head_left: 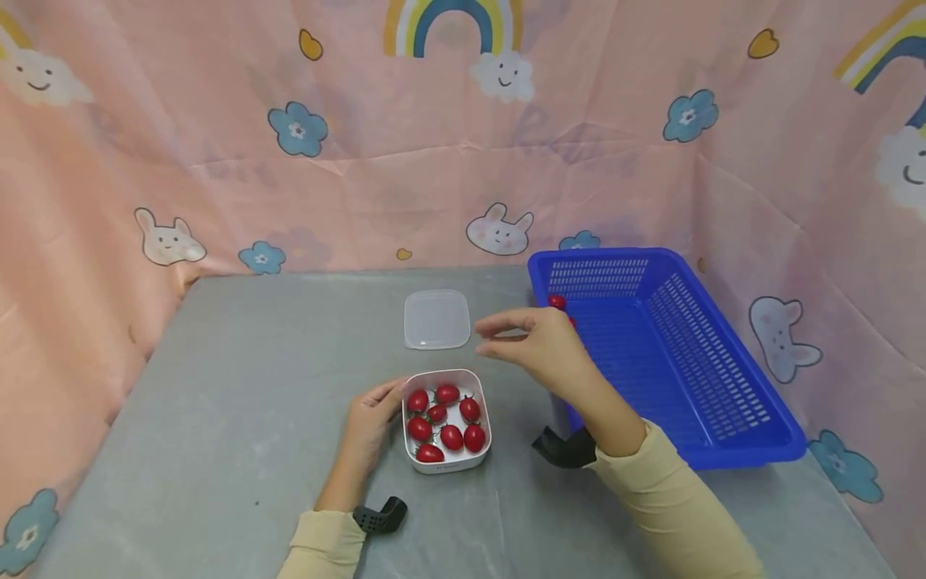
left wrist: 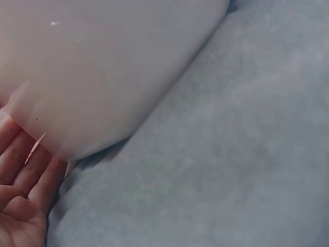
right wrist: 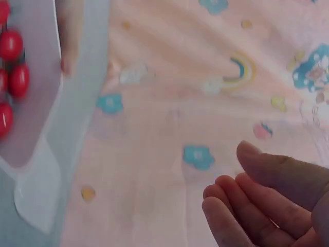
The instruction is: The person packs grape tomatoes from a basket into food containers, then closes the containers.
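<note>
A square white plastic container [head_left: 452, 466] stands on the table before me with several red cherry tomatoes [head_left: 452, 437] spread over its bottom. My left hand [head_left: 366, 425] rests against the container's left side, fingertips at its far left corner. In the left wrist view its fingers [left wrist: 38, 167] lie extended along the pale wall. Up and to the right of the container, my right hand [head_left: 551, 351] hovers with thumb and fingers apart. Nothing shows between those fingers [right wrist: 226, 221] in the right wrist view, where the container with tomatoes [right wrist: 19, 81] appears at the left.
Behind the container lies a translucent square lid [head_left: 437, 320] flat on the grey table [head_left: 253, 418]. A large blue basket [head_left: 723, 354] stands at the right, with a cherry tomato [head_left: 556, 301] at its left side and another partly hidden by my right hand. Patterned pink cloth [head_left: 362, 201] hangs around the table.
</note>
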A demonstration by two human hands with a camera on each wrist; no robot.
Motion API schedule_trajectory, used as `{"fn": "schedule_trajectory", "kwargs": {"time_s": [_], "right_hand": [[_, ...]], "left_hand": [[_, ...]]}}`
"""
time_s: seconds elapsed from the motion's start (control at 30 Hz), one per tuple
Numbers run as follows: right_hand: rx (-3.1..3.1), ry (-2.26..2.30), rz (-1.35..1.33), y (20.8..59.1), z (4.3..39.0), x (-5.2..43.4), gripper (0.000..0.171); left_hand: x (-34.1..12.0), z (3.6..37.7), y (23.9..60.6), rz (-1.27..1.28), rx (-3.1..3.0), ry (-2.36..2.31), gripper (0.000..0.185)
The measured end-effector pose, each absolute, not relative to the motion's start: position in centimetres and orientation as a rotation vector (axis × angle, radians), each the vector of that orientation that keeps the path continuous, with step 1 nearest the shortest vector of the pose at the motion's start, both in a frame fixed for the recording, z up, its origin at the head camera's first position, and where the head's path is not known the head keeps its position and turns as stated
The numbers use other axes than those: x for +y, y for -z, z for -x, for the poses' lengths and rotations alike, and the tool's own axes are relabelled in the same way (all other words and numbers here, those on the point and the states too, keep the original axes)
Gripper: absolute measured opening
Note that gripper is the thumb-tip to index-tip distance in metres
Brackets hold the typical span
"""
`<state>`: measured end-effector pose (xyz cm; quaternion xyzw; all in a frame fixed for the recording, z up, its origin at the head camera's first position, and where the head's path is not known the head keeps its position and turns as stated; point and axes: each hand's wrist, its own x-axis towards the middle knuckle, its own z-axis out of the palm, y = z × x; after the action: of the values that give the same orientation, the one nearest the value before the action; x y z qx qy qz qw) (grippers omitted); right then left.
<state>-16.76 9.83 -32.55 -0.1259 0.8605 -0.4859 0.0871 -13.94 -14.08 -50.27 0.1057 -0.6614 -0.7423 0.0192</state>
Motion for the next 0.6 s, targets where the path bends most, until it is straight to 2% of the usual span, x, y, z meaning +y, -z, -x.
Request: {"fn": "schedule_trajectory", "kwargs": {"time_s": [0.27,0.47,0.6], "right_hand": [[2.686,1.42,0.229,31.3,20.1,13.6,0.038],[2.737,1.522,0.149,31.9,22.8,16.0,0.047],[2.714,1.525,0.107,32.8,24.4,16.8,0.046]], "left_hand": [[-14.0,13.9,50.4,-0.314,-2.019,2.337,0.037],[-14.1,14.1,50.5,-0.329,-2.0,2.355,0.037],[-14.1,14.1,50.5,-0.337,-2.008,2.353,0.036]]}}
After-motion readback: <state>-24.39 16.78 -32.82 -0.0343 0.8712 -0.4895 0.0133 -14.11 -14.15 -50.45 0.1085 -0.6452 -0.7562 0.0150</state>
